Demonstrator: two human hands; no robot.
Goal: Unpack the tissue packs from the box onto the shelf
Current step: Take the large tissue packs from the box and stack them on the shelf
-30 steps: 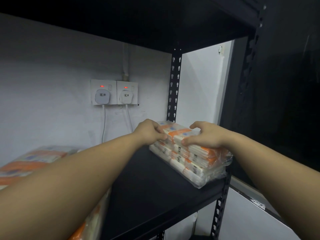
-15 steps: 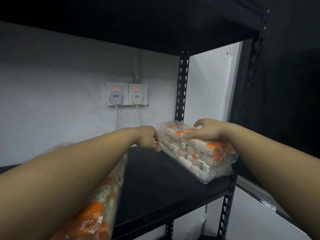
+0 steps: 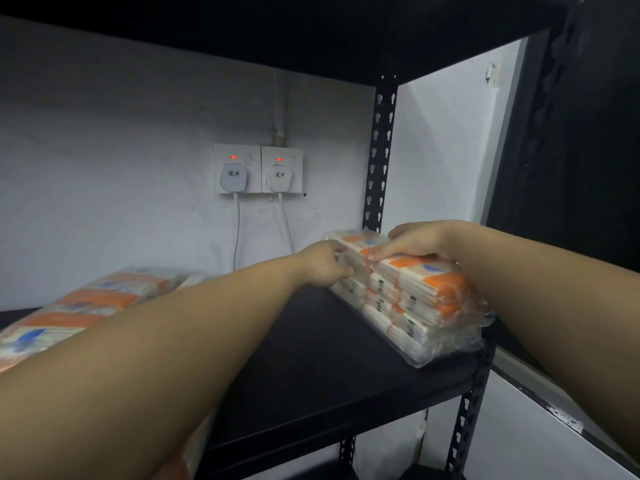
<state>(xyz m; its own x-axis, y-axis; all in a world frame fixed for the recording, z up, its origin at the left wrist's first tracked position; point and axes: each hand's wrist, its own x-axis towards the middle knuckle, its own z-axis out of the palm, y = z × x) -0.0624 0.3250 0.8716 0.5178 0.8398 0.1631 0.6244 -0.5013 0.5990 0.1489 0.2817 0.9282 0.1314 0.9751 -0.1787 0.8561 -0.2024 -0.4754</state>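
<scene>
A plastic-wrapped bundle of orange-and-white tissue packs (image 3: 419, 303) lies on the right end of the black shelf (image 3: 311, 362), close to the back corner post. My left hand (image 3: 323, 265) is at the bundle's left end, thumb above and curled fingers below, pinching its edge. My right hand (image 3: 412, 242) lies on top of the bundle with its fingers stretched flat across the wrap. A second wrapped tissue bundle (image 3: 90, 306) lies at the shelf's left end, partly hidden by my left forearm. The box is out of view.
Two wall sockets (image 3: 258, 173) with white plugs and hanging cables sit behind the shelf's middle. A black perforated upright (image 3: 381, 150) stands at the back right, another at the front right (image 3: 467, 410). The upper shelf board hangs low overhead.
My left hand has slipped from the bundle's top down to its left end. My right hand stays on top. The bundle sits a little deeper toward the back corner.
</scene>
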